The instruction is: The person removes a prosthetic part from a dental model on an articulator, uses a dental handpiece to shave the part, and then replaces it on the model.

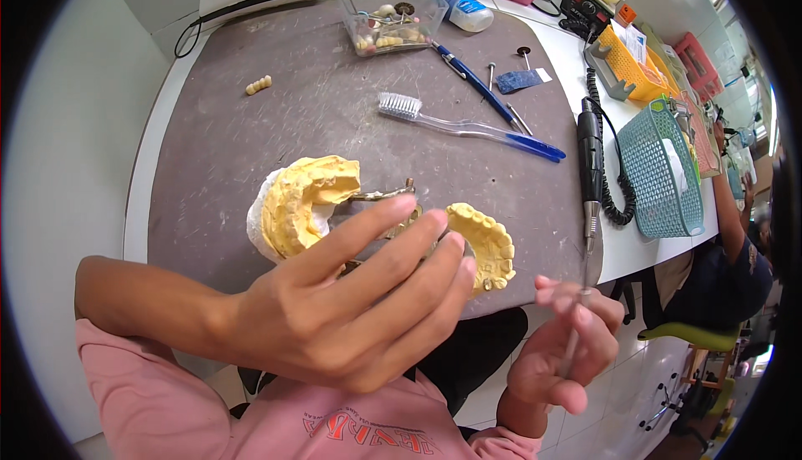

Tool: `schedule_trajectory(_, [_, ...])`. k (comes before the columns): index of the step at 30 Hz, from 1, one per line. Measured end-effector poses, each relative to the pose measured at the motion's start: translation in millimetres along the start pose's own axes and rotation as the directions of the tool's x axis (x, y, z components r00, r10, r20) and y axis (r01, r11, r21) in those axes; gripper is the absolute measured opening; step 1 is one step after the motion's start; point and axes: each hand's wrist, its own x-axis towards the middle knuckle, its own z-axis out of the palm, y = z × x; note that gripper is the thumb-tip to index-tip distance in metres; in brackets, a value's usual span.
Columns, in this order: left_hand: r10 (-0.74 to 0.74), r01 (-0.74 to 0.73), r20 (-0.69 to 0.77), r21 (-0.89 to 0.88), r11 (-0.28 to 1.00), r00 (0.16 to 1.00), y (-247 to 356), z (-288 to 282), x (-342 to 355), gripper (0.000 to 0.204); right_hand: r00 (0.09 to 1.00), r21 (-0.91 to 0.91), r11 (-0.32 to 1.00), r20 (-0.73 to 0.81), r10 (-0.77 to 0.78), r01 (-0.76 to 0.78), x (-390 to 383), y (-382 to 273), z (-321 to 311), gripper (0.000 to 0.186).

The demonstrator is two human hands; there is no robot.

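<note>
My left hand (351, 301) curls over a metal dental articulator (376, 194), whose middle it mostly hides. A yellow dental cast on a white base (309, 193) stands at the articulator's left; a second yellow cast with teeth (489, 243) lies just right of my fingers. My right hand (543, 376) grips a thin metal instrument (572, 343) upright, low at the right. Above the casts, a clear toothbrush with blue handle end (468, 126) lies on the grey mat (209, 134).
Tooth pieces (259, 85), a clear box (393, 0), a blue pen-like tool (476, 84) and small burs lie farther back. Along the right are a black handpiece (590, 167), teal basket (656, 184) and yellow basket (631, 59); another person (727, 276) sits at far right.
</note>
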Motion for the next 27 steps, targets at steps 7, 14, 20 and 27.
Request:
schedule_trajectory(7, [0.083, -0.083, -0.066, 0.013, 0.997, 0.994, -15.4, 16.5, -1.0, 0.02, 0.977, -0.144, 0.99, 0.209, 0.029, 0.002, 4.3, -16.7, 3.3, 0.019])
schedule_trajectory(14, [-0.006, 0.005, -0.011, -0.074, 0.997, 1.0, -10.2, 11.2, -1.7, 0.023, 0.914, -0.252, 0.959, 0.405, -0.016, 0.128, 19.2, -21.8, -0.3, 0.021])
schedule_trajectory(20, [0.1, -0.1, -0.015, -0.039, 0.994, 0.995, -20.1, 10.8, -1.5, 0.023, 0.887, -0.32, 0.939, 0.461, 0.037, 0.128, 26.9, -31.1, -10.9, 0.02])
schedule_trajectory(27, [0.026, -0.028, -0.023, -0.085, 0.996, 0.999, -17.6, 11.3, -5.9, 0.025, 0.875, -0.302, 0.942, 0.484, 0.017, 0.149, 28.1, -26.6, -1.7, 0.019])
